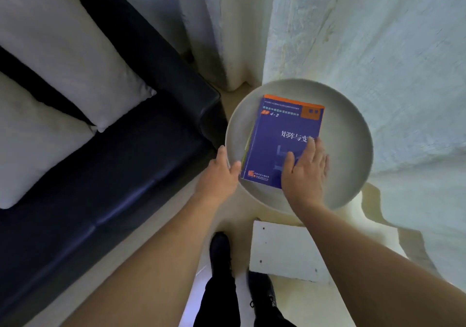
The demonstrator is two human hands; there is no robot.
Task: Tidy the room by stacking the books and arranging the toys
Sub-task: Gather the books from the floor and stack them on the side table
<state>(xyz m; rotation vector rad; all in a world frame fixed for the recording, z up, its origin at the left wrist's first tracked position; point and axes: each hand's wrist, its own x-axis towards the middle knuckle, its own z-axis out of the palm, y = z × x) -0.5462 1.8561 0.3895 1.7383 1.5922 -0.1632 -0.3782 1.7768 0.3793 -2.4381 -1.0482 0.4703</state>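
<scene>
A blue book (280, 135) with an orange top band lies on top of a small stack on the round grey side table (348, 135). Thin edges of other books (248, 142) peek out along its left side. My right hand (305, 170) rests flat, fingers spread, on the blue book's lower right corner. My left hand (222, 172) is at the table's left rim, its thumb and fingers touching the rim beside the stack's lower left corner. No toys are in view.
A dark sofa (121, 165) with two white cushions (65, 56) stands close to the table's left. Pale curtains (365, 36) hang behind and to the right. A white board (280, 251) lies on the floor by my black shoes (222, 253).
</scene>
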